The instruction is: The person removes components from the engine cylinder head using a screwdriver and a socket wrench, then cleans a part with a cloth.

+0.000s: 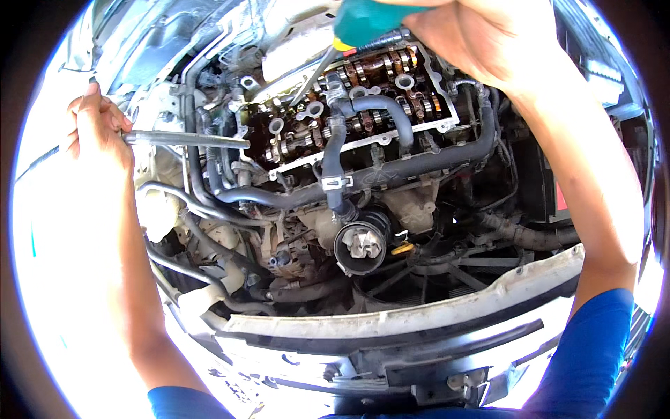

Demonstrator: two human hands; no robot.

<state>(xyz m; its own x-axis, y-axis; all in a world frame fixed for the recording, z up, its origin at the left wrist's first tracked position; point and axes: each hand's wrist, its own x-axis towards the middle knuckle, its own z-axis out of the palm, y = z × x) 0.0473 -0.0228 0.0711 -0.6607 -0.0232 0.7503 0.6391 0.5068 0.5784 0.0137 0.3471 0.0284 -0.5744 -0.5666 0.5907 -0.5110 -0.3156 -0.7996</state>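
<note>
My left hand [100, 126], at the left of the engine bay, is closed round a dark grey tube [188, 140]. The tube's free end reaches the left end of the open cylinder head [359, 112], where camshafts and lobes lie exposed and oily. High at the right, my right hand [481, 38] grips a teal-green object [370, 21] with a yellow collar, partly cut off by the top edge; its kind is unclear. From below the collar a thin grey shaft [312, 78] slants down over the cylinder head's far left part.
A thick black hose [433, 160] runs along the head's near side. In front, a round black pipe opening [361, 250] is stuffed with crumpled white material. A yellow loop handle [403, 248] sits beside it, near the radiator fan [447, 276] and the pale front crossmember [405, 312].
</note>
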